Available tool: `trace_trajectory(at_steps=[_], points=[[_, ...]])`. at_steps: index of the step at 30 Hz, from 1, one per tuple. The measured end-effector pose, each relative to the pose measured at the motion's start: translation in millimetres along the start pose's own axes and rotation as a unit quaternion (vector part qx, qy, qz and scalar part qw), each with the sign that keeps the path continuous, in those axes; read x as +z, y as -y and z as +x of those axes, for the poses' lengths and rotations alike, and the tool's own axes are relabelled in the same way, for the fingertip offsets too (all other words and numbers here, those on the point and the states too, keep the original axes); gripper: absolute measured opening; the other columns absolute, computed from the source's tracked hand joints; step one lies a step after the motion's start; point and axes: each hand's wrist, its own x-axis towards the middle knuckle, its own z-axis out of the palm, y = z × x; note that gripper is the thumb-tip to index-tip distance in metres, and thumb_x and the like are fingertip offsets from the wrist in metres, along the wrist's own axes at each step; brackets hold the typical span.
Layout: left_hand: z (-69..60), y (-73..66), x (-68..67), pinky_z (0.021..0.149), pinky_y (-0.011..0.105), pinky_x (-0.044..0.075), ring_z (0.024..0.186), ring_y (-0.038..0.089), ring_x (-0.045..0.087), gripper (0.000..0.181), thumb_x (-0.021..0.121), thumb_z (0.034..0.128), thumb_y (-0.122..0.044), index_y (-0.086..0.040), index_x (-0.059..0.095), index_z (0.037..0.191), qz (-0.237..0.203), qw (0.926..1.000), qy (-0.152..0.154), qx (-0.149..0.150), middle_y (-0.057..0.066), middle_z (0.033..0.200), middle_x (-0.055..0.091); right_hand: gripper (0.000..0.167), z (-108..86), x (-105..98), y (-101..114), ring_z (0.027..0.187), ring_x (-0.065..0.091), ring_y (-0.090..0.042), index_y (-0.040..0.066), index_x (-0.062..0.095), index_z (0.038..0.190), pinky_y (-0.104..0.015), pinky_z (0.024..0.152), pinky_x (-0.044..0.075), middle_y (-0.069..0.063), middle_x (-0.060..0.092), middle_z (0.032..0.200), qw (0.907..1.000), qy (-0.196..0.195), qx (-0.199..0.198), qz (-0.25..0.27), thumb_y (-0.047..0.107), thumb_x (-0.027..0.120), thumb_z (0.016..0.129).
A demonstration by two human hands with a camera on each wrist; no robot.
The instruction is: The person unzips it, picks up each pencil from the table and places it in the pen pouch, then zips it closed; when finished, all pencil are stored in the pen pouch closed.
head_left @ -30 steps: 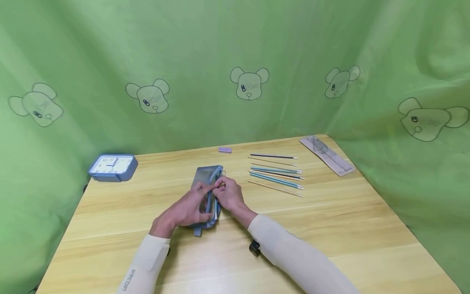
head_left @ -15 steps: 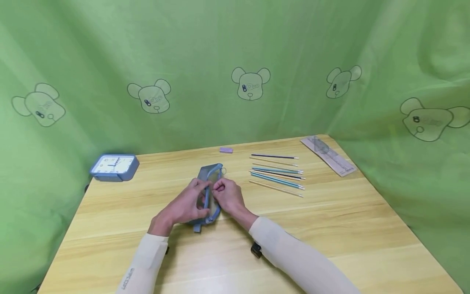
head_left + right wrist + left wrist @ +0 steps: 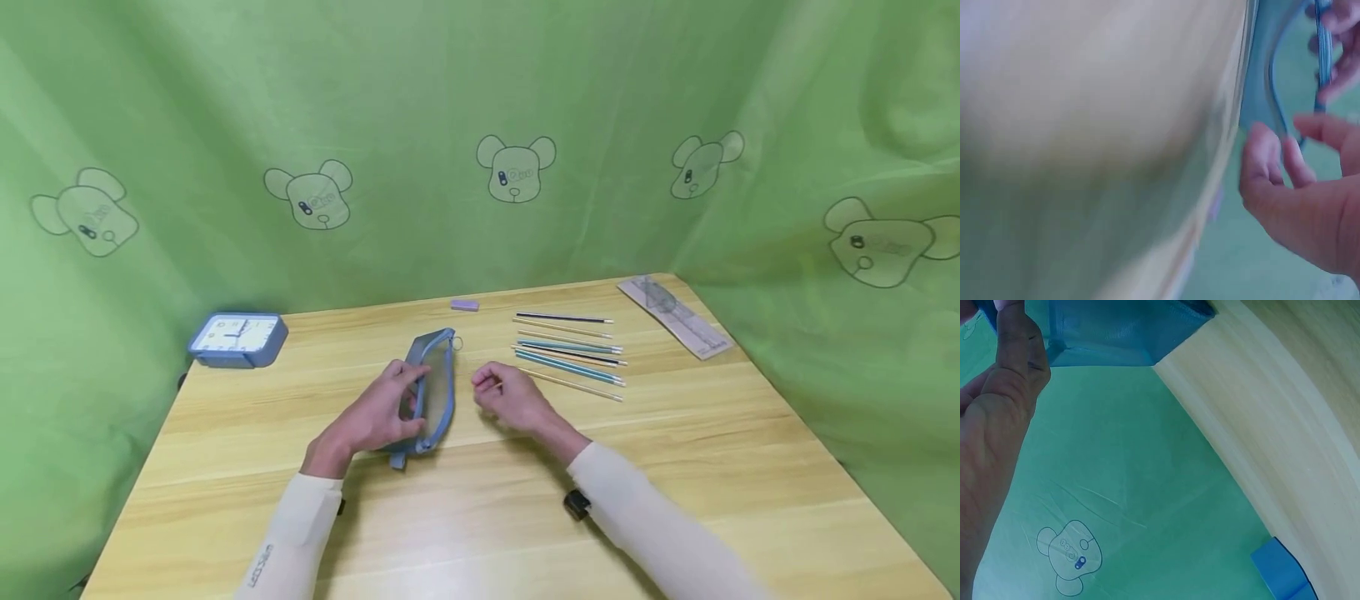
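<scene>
Grips the blue pouch [image 3: 437, 398], just below mid-frame, by its left rim with the left hand [image 3: 375, 412]. Curls the right hand [image 3: 515, 402] loosely, holding nothing, right of the pouch.

Left hand [image 3: 1013, 372] holds blue mesh pouch [image 3: 1107, 331] — green curtain [image 3: 1122, 456], bear print [image 3: 1074, 556] — blue object [image 3: 1280, 569] at table [image 3: 1285, 412] edge.

Pouch [image 3: 439, 390]: see-through mesh, blue-trimmed, gapes unzipped, its edge gripped by the left hand [image 3: 378, 412] | Pencils [image 3: 567, 368]: teal, dark and yellowish, lie flat, roughly parallel, right of it; right hand [image 3: 517, 400] between.
</scene>
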Motion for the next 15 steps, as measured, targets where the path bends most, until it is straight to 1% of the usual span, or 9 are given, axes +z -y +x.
trace_trajectory(at_steps=[2,3,5,7,10,13,15], points=[[0.8,-0.5,-0.1,0.089,0.038,0.064,0.105,0.022,0.066,0.087,0.084,0.0849,-0.001,0.006,0.042,0.161,0.0,1.0,0.001,0.001,0.017,0.13,0.053,0.033,-3.7,-19,-7,0.11,0.071,-0.028,-0.001,0.066,0.13,-0.041,0.1,0.062,-0.017,0.072,0.122,0.9978,0.009,-0.023,-0.061,0.001,0.07,0.098],[1.2,-0.6,-0.1,0.089,0.037,0.063,0.105,0.022,0.066,0.087,0.083,0.0849,-0.001,0.006,0.042,0.161,0.0,1.0,0.001,0.001,0.017,0.13,0.053,0.036,-5.3,-29,-11,0.113,0.07,-0.03,-0.001,0.066,0.133,-0.044,0.103,0.061,-0.018,0.071,0.125,0.9947,0.009,-0.034,-0.097,0.002,0.07,0.098],[1.6,-1.3,-0.3,0.088,0.033,0.063,0.105,0.021,0.065,0.087,0.083,0.085,-0.001,0.005,0.042,0.161,0.0,1.0,0.001,0.0,0.017,0.13,0.053,0.04,-8.3,-48,-19,0.12,0.069,-0.036,-0.002,0.064,0.138,-0.051,0.107,0.058,-0.021,0.07,0.132,0.9854,0.0,-0.054,-0.161,0.003,0.071,0.098],[1.8,-1.8,-0.5,0.087,0.029,0.062,0.105,0.021,0.065,0.087,0.083,0.0849,-0.001,0.005,0.042,0.161,0.001,1.0,0.001,0.0,0.016,0.129,0.053,0.043,-10.6,-64,-29,0.126,0.067,-0.04,-0.001,0.064,0.14,-0.055,0.111,0.055,-0.022,0.068,0.137,0.9748,-0.018,-0.058,-0.214,0.005,0.072,0.098],[1.2,-2.3,-0.5,0.085,0.025,0.06,0.105,0.02,0.065,0.087,0.083,0.0851,-0.002,0.005,0.042,0.161,0.002,1.0,0.001,0.0,0.015,0.129,0.053,0.044,-13.1,-84,-46,0.133,0.063,-0.043,-0.002,0.065,0.141,-0.059,0.115,0.051,-0.023,0.067,0.142,0.9603,-0.031,-0.075,-0.267,0.005,0.073,0.098],[-0.2,-2.3,-0.2,0.085,0.025,0.059,0.105,0.021,0.065,0.086,0.083,0.0856,-0.001,0.005,0.042,0.161,0.002,1.0,0.002,0.003,0.016,0.129,0.053,0.04,-14.0,-97,-61,0.131,0.065,-0.043,-0.002,0.068,0.135,-0.059,0.114,0.052,-0.022,0.07,0.137,0.9494,-0.036,-0.102,-0.295,0.004,0.074,0.097],[-0.7,-1.8,-0.2,0.084,0.025,0.059,0.105,0.02,0.065,0.086,0.083,0.0859,0.0,0.006,0.041,0.161,0.002,1.0,0.004,0.004,0.016,0.128,0.053,0.036,-14.3,-103,-68,0.127,0.067,-0.042,0.0,0.07,0.132,-0.059,0.112,0.054,-0.02,0.073,0.132,0.9412,-0.042,-0.122,-0.312,0.003,0.075,0.096]])
